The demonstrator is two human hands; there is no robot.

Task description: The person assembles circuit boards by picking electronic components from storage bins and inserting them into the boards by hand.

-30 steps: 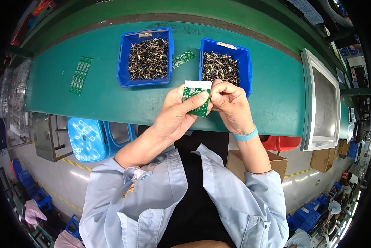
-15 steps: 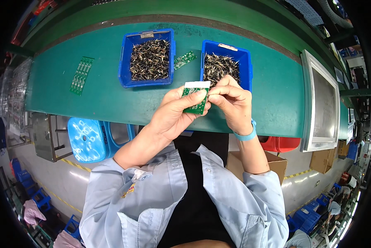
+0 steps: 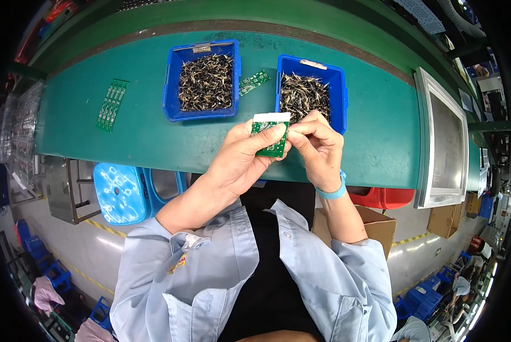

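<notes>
My left hand [image 3: 241, 151] grips a green circuit board [image 3: 272, 147] with a white strip along its far edge, thumb on top and fingers beneath. At the board's right edge, my right hand [image 3: 318, 145] has thumb and forefinger pinched together; whatever lies between those fingertips is too small to make out. Just beyond that hand stands a blue bin [image 3: 340, 85] heaped with small dark components with metal leads [image 3: 304, 94]. A second blue bin [image 3: 172, 85], filled with similar components, is farther left.
Between the bins lies another green circuit board [image 3: 253, 83], with a longer one [image 3: 112, 105] at the left of the green table [image 3: 375, 142]. A grey-framed panel [image 3: 423, 142] stands at the table's right end. Below are a blue stool [image 3: 118, 191], a red stool [image 3: 383, 198] and a cardboard box [image 3: 378, 228].
My right hand and wrist have shifted slightly left, with the fingertips still at the board's right edge. The left hand and its board are nearly still.
</notes>
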